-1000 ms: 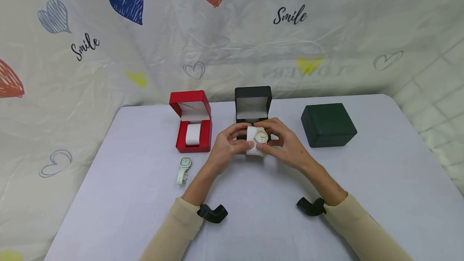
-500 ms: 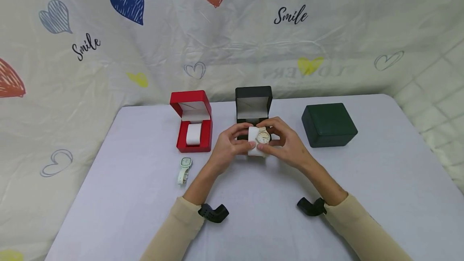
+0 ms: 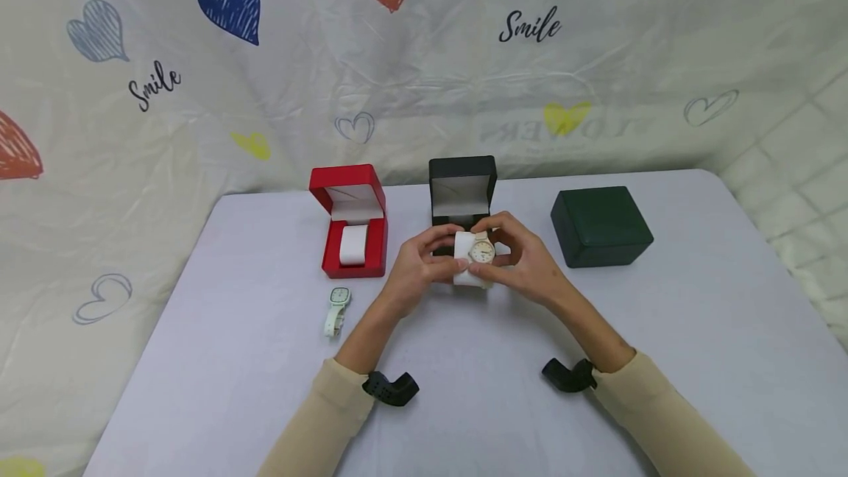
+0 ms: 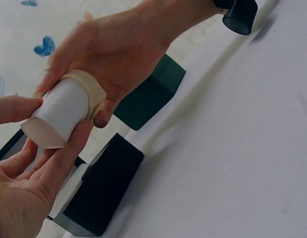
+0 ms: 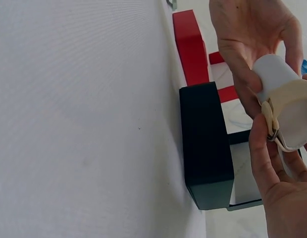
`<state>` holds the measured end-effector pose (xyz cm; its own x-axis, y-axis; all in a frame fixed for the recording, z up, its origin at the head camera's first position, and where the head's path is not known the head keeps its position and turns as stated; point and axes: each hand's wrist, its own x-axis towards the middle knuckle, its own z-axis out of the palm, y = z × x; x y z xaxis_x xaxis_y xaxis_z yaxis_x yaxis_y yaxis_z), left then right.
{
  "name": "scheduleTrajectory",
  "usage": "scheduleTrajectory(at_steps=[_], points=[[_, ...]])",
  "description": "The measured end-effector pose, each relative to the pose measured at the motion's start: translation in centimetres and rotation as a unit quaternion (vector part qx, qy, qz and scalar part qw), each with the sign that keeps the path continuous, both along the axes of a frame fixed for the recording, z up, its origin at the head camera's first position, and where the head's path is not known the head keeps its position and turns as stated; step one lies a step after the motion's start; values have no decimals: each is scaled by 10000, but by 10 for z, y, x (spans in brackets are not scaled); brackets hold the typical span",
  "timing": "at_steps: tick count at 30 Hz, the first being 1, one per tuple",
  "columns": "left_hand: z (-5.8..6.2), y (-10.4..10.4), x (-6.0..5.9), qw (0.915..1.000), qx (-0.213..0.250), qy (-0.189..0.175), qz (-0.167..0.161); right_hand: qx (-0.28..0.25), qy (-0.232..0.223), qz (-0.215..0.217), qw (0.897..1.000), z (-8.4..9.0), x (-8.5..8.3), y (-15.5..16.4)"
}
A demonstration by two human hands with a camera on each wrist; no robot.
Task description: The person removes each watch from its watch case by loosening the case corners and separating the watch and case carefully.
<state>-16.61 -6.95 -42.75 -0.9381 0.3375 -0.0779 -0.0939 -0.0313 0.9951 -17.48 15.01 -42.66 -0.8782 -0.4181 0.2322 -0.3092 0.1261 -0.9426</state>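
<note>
My left hand (image 3: pixel 414 265) pinches the left end of a white watch pillow (image 3: pixel 462 274), thumb in front and fingers behind. A watch with a round pale dial (image 3: pixel 482 251) and cream strap (image 4: pixel 86 84) is looped round the pillow's right end. My right hand (image 3: pixel 526 260) grips the watch and that end between thumb and fingers. The strap's metal buckle (image 5: pixel 272 134) shows at the underside in the right wrist view. Pillow and watch are held up just in front of the open black watch box (image 3: pixel 461 193), hiding most of its base.
At the left stands an open red watch box (image 3: pixel 377 249) with a white pillow (image 3: pixel 354 245) in it. A second, pale watch (image 3: pixel 336 311) lies before it. A closed dark green box (image 3: pixel 603 227) is at the right. Behind the table hangs a heart-printed sheet (image 3: pixel 424 65).
The watch has shifted slightly right on the pillow, with my right hand following it. The pillow has moved a touch right too. Both hands keep their hold.
</note>
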Motion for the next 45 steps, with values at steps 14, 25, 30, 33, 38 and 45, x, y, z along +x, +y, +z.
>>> scheduleTrajectory(at_steps=[14,25,30,33,38,45], points=[[1,1,0,10000,46,-55,69,-13,-75,-10,10000,0,0,-1],[-1,0,0,10000,64,-26,72,-97,-164,-18,9998,0,0,-2],[-1,0,0,10000,13,-20,70,-143,-206,-37,9997,0,0,-2],[-1,1,0,10000,34,-41,75,-155,-196,-36,9997,-1,0,-3],[-2,1,1,9999,40,-51,92,-171,-160,-34,9997,-3,-1,-3],[-3,1,0,9997,125,-113,161,-232,-118,-148,9996,-6,-1,-2]])
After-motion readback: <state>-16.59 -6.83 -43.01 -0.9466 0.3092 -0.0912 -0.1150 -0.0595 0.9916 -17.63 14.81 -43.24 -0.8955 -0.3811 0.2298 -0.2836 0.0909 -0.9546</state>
